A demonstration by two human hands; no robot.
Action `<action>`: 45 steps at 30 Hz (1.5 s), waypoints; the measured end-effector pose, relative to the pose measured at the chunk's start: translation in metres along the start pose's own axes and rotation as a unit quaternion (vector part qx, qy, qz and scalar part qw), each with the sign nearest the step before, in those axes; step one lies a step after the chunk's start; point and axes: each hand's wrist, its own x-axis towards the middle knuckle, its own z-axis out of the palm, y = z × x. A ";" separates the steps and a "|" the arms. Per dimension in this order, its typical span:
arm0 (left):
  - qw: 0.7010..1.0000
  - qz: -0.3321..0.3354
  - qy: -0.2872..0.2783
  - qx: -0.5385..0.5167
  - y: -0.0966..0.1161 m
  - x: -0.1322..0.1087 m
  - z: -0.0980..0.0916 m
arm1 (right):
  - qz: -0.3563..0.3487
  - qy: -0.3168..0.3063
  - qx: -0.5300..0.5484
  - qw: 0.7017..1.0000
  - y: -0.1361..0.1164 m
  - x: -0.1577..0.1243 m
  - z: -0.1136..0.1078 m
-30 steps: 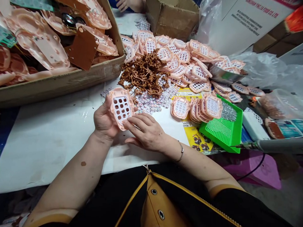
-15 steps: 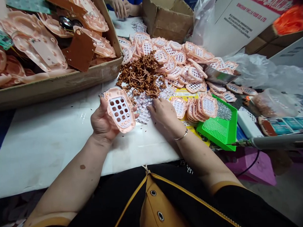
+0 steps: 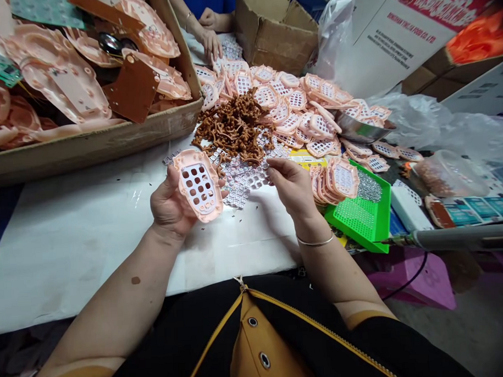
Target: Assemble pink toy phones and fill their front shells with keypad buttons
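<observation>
The person's left hand [image 3: 167, 205] wraps around a shell [image 3: 201, 184] over the white table [image 3: 92, 232]. The right hand [image 3: 292, 187], apart from it, pinches a keypad [image 3: 257, 180] by one end. Table surface runs between them to the near edge, bounded by carton [image 3: 150, 126], brown parts [image 3: 236, 126] and green tray [image 3: 351, 217].

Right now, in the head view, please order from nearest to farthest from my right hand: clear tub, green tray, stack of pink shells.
1. Stack of pink shells: beside your right hand.
2. Green tray: right, past the stack.
3. Clear tub: farthest right, past the tray.
</observation>
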 end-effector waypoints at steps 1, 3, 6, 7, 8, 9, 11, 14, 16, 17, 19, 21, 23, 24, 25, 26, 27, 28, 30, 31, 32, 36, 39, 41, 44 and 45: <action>1.000 0.000 -0.002 0.001 0.000 0.000 0.000 | 0.029 -0.018 0.068 0.997 -0.001 -0.001 -0.001; 1.000 0.005 -0.011 0.004 0.000 0.000 0.001 | 0.070 -0.047 0.159 0.984 -0.004 -0.005 -0.002; 1.000 0.016 -0.024 0.003 0.000 -0.001 0.003 | 0.072 -0.070 0.191 0.976 -0.007 -0.011 -0.005; 1.000 0.014 -0.025 0.002 0.000 -0.002 0.003 | 0.052 -0.074 0.184 0.979 -0.008 -0.013 -0.005; 1.000 0.010 -0.023 0.001 0.000 -0.002 0.003 | 0.022 -0.069 0.167 0.983 -0.010 -0.016 -0.005; 1.000 0.003 -0.020 -0.002 0.000 -0.002 0.003 | -0.017 -0.053 0.139 0.989 -0.011 -0.019 -0.006; 1.000 -0.007 -0.018 -0.008 0.000 -0.002 0.002 | -0.119 -0.003 0.049 0.992 -0.017 -0.026 -0.006; 1.000 0.003 -0.022 -0.006 0.000 -0.002 0.002 | -0.284 0.046 -0.099 0.953 -0.025 -0.036 -0.007; 1.000 0.005 -0.022 -0.001 0.000 -0.002 0.002 | -0.356 0.053 -0.146 0.921 -0.029 -0.041 -0.007; 1.000 0.004 -0.021 0.001 0.000 -0.002 0.002 | -0.377 0.059 -0.155 0.911 -0.030 -0.043 -0.007; 1.000 0.005 -0.022 0.002 0.000 -0.002 0.002 | -0.401 0.070 -0.156 0.900 -0.030 -0.046 -0.006; 1.000 0.010 -0.027 0.004 0.000 -0.002 0.003 | -0.408 0.081 -0.152 0.897 -0.030 -0.047 -0.005; 1.000 0.011 -0.028 0.006 0.000 -0.002 0.003 | -0.407 0.084 -0.150 0.897 -0.028 -0.048 -0.004; 1.000 0.011 -0.027 0.008 0.000 -0.002 0.003 | -0.405 0.082 -0.149 0.898 -0.027 -0.048 -0.004; 1.000 0.012 -0.027 0.009 0.000 -0.002 0.003 | -0.403 0.081 -0.148 0.899 -0.026 -0.048 -0.004; 0.999 0.014 -0.026 0.011 0.000 -0.002 0.003 | -0.402 0.080 -0.148 0.900 -0.026 -0.048 -0.004; 0.999 0.018 -0.026 0.012 0.000 -0.002 0.003 | -0.403 0.081 -0.150 0.899 -0.026 -0.048 -0.004; 0.999 0.019 -0.026 0.013 0.000 -0.002 0.002 | -0.406 0.085 -0.154 0.897 -0.026 -0.048 -0.004; 1.000 0.017 -0.024 0.011 -0.001 -0.001 0.001 | -0.410 0.088 -0.153 0.895 -0.028 -0.047 -0.002; 1.000 0.013 -0.024 0.007 -0.001 -0.001 0.001 | -0.398 0.082 -0.139 0.903 -0.030 -0.047 -0.001; 1.000 0.008 -0.025 0.003 -0.002 -0.001 0.000 | -0.371 0.072 -0.112 0.919 -0.031 -0.047 0.001; 1.000 -0.006 -0.021 -0.001 -0.003 0.000 -0.002 | -0.124 -0.008 0.111 0.986 -0.034 -0.047 0.019; 1.000 0.010 -0.020 0.006 -0.005 -0.001 -0.001 | 0.034 -0.088 0.259 0.961 -0.040 -0.050 0.037; 0.999 0.015 -0.026 0.011 -0.006 -0.001 0.000 | 0.101 -0.110 0.315 0.937 -0.046 -0.052 0.047; 0.999 0.001 -0.035 0.020 -0.007 -0.002 -0.002 | 0.145 -0.124 0.348 0.918 -0.055 -0.051 0.052; 0.999 -0.003 -0.035 0.022 -0.008 -0.001 -0.003 | 0.137 -0.134 0.344 0.919 -0.058 -0.048 0.050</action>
